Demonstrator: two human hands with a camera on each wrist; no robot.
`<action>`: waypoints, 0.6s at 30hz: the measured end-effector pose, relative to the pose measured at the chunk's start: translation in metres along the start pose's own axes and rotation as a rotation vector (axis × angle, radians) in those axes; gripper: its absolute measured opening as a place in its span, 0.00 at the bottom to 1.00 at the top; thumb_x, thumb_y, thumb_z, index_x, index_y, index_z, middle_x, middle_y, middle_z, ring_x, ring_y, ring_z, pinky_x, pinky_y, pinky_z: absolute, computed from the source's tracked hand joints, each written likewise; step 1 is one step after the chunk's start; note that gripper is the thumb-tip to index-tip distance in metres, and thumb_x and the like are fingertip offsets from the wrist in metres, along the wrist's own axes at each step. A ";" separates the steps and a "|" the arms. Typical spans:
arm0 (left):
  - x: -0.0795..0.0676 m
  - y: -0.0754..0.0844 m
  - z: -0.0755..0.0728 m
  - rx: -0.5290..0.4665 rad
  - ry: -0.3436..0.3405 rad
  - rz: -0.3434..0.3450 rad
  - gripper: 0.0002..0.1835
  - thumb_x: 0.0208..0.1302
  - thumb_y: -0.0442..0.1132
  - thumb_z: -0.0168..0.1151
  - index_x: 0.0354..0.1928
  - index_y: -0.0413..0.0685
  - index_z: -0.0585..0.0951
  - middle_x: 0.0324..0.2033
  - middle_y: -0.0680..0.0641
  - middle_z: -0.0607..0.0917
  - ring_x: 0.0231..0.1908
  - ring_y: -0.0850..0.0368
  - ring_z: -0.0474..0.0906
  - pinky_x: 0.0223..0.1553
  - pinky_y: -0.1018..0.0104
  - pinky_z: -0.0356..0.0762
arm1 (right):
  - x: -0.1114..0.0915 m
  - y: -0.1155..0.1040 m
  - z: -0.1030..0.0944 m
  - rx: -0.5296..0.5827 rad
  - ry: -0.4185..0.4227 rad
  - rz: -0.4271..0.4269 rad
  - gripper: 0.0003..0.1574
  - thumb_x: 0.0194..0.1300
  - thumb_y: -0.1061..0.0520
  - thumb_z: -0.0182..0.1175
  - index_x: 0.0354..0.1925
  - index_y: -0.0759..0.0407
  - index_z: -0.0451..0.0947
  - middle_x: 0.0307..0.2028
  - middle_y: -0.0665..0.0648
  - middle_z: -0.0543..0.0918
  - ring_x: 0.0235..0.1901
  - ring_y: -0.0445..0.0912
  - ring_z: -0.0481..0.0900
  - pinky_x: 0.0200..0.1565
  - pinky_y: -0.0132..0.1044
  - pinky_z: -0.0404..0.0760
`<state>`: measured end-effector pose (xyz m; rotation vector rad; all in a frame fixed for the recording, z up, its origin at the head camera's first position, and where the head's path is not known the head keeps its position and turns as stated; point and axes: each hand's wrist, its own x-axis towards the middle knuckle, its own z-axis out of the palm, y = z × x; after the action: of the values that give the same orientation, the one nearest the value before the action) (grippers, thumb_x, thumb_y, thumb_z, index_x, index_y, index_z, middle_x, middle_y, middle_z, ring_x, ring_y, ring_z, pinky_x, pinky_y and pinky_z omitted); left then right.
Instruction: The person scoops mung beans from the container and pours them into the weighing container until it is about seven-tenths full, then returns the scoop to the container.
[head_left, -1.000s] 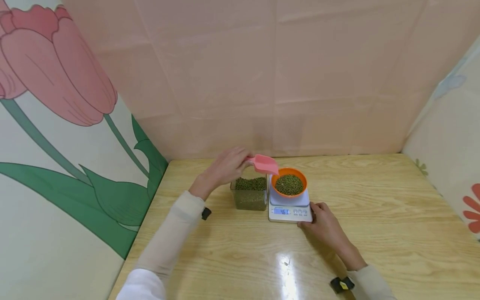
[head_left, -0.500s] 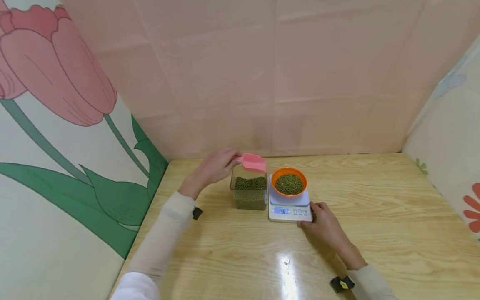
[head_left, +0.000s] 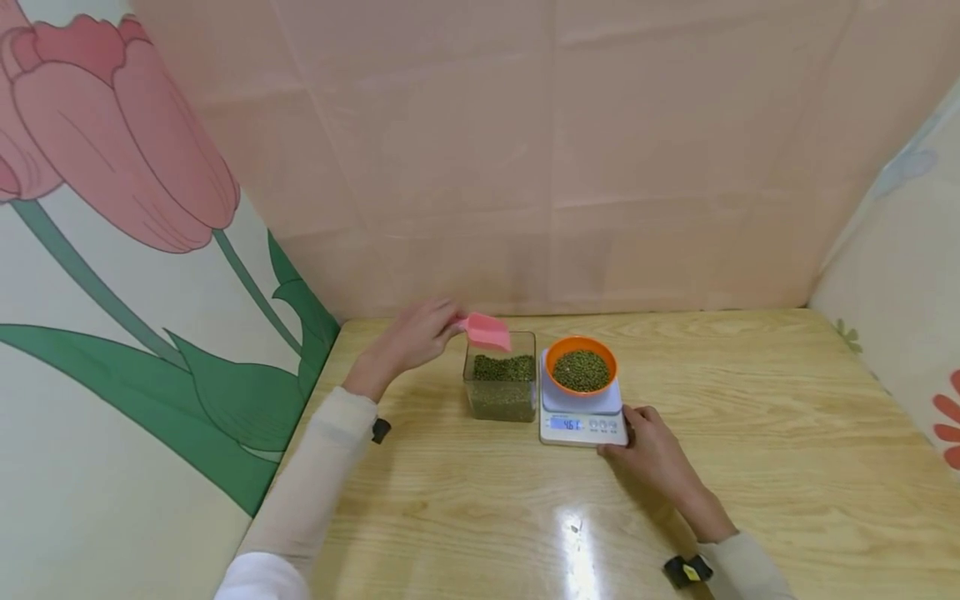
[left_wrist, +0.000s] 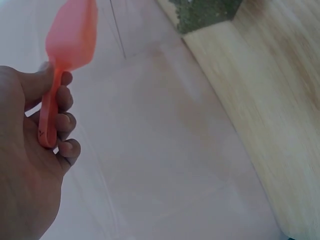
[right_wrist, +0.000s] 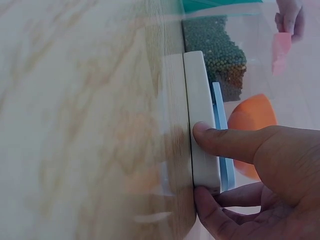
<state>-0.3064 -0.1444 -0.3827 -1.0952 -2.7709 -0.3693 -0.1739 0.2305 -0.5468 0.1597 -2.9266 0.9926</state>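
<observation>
My left hand [head_left: 412,337] grips a pink scoop [head_left: 488,332] by its handle, fingers curled round it, as the left wrist view shows. The scoop's blade hangs above the back left of a clear square container [head_left: 501,402] partly filled with green mung beans [head_left: 504,367]. Right of the container stands a white kitchen scale [head_left: 583,428], its display showing what looks like 461. An orange bowl [head_left: 552,350] holding mung beans sits on the scale's platform. With thumb and fingers, my right hand [head_left: 655,458] holds the scale's front right corner; the right wrist view shows the thumb [right_wrist: 220,140] against its side.
The wood-grain table [head_left: 750,417] ends at a pink cloth backdrop [head_left: 450,167]. A wall panel with a tulip picture [head_left: 135,142] borders the left side, and a pale panel [head_left: 907,292] borders the right. The container and scale stand close side by side.
My left hand has moved left with the pink scoop, from beside the orange bowl to over the container. My right hand stays at the scale, and the display reading looks the same.
</observation>
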 end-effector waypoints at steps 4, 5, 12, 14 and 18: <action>-0.003 -0.003 0.002 -0.006 0.000 0.001 0.13 0.83 0.43 0.57 0.56 0.43 0.84 0.46 0.47 0.86 0.43 0.53 0.80 0.49 0.55 0.81 | -0.001 0.000 0.000 -0.001 0.005 0.000 0.54 0.60 0.53 0.80 0.70 0.84 0.66 0.57 0.80 0.75 0.47 0.63 0.81 0.49 0.59 0.86; -0.003 -0.003 0.002 -0.003 0.000 0.003 0.13 0.82 0.43 0.57 0.55 0.43 0.84 0.45 0.47 0.87 0.42 0.53 0.80 0.49 0.55 0.81 | -0.001 0.000 0.000 0.000 0.007 0.000 0.54 0.60 0.54 0.80 0.70 0.84 0.66 0.57 0.80 0.75 0.47 0.63 0.81 0.50 0.59 0.86; -0.004 -0.003 0.003 0.066 -0.023 0.003 0.13 0.81 0.43 0.60 0.54 0.43 0.85 0.44 0.47 0.88 0.43 0.51 0.81 0.51 0.54 0.81 | -0.001 0.000 -0.001 -0.006 0.022 -0.026 0.53 0.59 0.55 0.81 0.68 0.85 0.68 0.55 0.81 0.76 0.45 0.63 0.80 0.46 0.57 0.86; -0.005 -0.001 0.003 0.088 -0.041 0.000 0.12 0.81 0.44 0.60 0.53 0.44 0.85 0.44 0.47 0.88 0.43 0.52 0.81 0.51 0.55 0.81 | -0.002 0.000 -0.001 -0.007 0.024 -0.025 0.52 0.59 0.55 0.81 0.68 0.84 0.68 0.55 0.80 0.76 0.45 0.62 0.81 0.46 0.57 0.86; -0.004 0.003 0.004 0.148 -0.063 0.013 0.13 0.81 0.45 0.60 0.53 0.45 0.86 0.45 0.48 0.88 0.43 0.53 0.82 0.50 0.57 0.82 | -0.001 -0.001 0.000 -0.005 0.020 -0.023 0.53 0.59 0.55 0.81 0.69 0.84 0.68 0.55 0.80 0.76 0.45 0.62 0.81 0.46 0.57 0.86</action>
<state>-0.3020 -0.1441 -0.3866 -1.1073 -2.7913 -0.1270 -0.1727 0.2301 -0.5466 0.1818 -2.9023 0.9771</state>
